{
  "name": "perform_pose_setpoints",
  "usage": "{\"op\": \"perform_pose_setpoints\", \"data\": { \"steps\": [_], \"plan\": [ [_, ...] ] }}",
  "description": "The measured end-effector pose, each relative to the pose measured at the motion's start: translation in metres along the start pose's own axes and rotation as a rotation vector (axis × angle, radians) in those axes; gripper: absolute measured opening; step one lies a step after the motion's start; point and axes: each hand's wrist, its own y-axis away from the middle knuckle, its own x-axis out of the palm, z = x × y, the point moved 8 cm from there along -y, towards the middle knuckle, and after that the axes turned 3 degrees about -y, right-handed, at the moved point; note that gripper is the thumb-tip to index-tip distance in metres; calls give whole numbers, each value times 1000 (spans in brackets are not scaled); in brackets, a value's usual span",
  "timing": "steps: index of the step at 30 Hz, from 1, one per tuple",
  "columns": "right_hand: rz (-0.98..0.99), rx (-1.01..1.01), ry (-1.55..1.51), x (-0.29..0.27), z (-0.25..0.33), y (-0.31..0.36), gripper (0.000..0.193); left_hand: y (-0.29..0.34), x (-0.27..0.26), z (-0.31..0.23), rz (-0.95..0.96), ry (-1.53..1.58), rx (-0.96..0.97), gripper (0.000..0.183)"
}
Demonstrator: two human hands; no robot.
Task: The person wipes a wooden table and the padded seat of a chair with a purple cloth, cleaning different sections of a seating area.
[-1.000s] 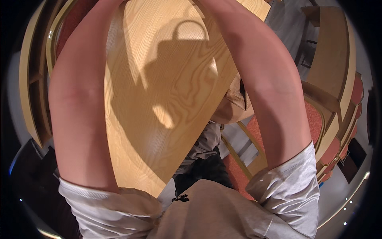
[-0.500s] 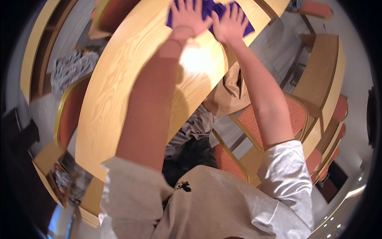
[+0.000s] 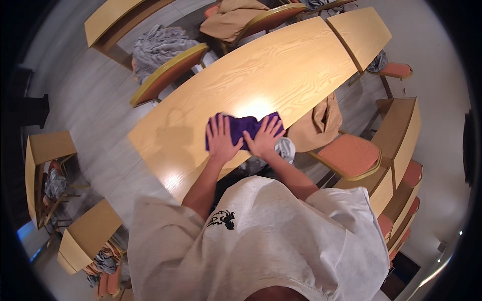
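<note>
Fingers (image 3: 220, 124) spread and nearly straight, both hands lie open on the purple cloth (image 3: 243, 131): the left hand (image 3: 223, 144) on its left part, the right hand (image 3: 263, 143) on its right, thumbs close together. The cloth rests on the pale wood table (image 3: 281, 65), by the edge nearest the person. Wavy grain runs through the top; a bright glare sits just past the cloth, and a soft shadow falls to its left. Along that same edge, to the right, a tan bundle (image 3: 319, 125) slumps beside an orange seat (image 3: 349, 153). Across the table I see a chair (image 3: 168, 78) with a grey heap (image 3: 160, 46) just beyond its backrest, and farther along, more tan fabric (image 3: 232, 21). A second table (image 3: 362, 34) adjoins the far end, a dark line between. Grey floor (image 3: 95, 110) stretches left, around small desks (image 3: 90, 228); a row of larger desks (image 3: 394, 128) lines the right side.
</note>
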Motion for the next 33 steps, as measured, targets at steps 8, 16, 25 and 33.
{"op": "perform_pose_setpoints", "data": {
  "steps": [8, 16, 25, 33],
  "plan": [
    [267, -418, -26, 74, 188, 159, 105, 219, -54, 144, -76, -89, -109, 99],
    [17, -244, -256, 55, 171, 171, 90, 194, -45, 140, 30, -75, 32, 104],
    [-256, 193, -427, 55, 159, 199, 90, 158, -46, 164, 107, -89, 8, 94],
    [-304, 342, -428, 54, 146, 203, 101, 149, -39, 157, -15, -259, -11, 89]
  ]
}}
